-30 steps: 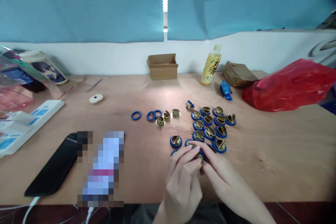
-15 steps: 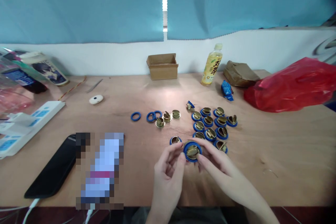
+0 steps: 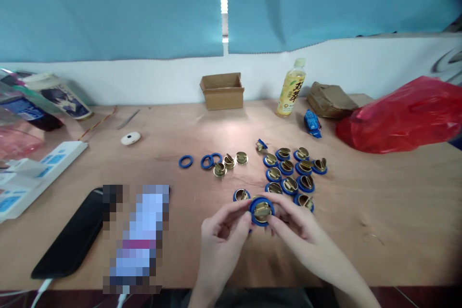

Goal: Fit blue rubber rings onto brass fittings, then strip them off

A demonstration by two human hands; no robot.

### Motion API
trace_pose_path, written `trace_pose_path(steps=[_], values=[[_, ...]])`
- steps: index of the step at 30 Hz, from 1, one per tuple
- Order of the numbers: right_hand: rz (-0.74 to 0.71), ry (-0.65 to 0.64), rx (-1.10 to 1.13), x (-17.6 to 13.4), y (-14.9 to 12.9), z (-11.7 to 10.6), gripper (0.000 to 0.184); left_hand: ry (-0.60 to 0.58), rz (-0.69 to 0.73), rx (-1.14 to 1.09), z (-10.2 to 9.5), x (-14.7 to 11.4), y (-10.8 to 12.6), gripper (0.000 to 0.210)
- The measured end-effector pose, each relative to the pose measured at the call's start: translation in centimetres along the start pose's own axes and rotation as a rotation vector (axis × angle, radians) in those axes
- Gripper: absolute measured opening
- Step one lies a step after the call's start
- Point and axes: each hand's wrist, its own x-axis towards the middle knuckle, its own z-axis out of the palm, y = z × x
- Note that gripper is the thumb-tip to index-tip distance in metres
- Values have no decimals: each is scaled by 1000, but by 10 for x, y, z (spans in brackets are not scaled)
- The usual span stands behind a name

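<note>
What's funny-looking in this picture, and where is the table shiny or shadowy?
In the head view, pale glare brightens the table in front of the cardboard box; also in the head view, a soft shadow lies on the wood between the left hand and right hand, big blurry squares cover one phone, and the picture's top right corner goes dark.

The held cap (image 3: 262, 211) is brassy gold inside a deep blue rim; reckoned from it, plain blue rings (image 3: 185, 167) lie at ten o'clock, a brown box (image 3: 224, 98) at eleven, a blue wrapper (image 3: 312, 123) at one and a bright red bag (image 3: 400, 115) at two. The phone (image 3: 68, 236) at nine is black, the curtain (image 3: 115, 9) towards twelve plain teal, and the yellow bottle (image 3: 290, 89) just past twelve bears dark lettering.
</note>
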Motion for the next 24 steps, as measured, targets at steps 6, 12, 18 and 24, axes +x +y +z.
trace_pose_path(steps=[6,12,18,24], values=[[-13,33,-40,2,3,-3,33,-1,24,-11,3,2,-3,14],[-34,47,-61,5,1,-2,31,51,85,60,4,1,-8,13],[-1,-5,4,4,-1,2,33,95,18,72,2,-1,-8,15],[34,-20,50,5,-3,1,31,104,-36,52,2,-1,-6,15]])
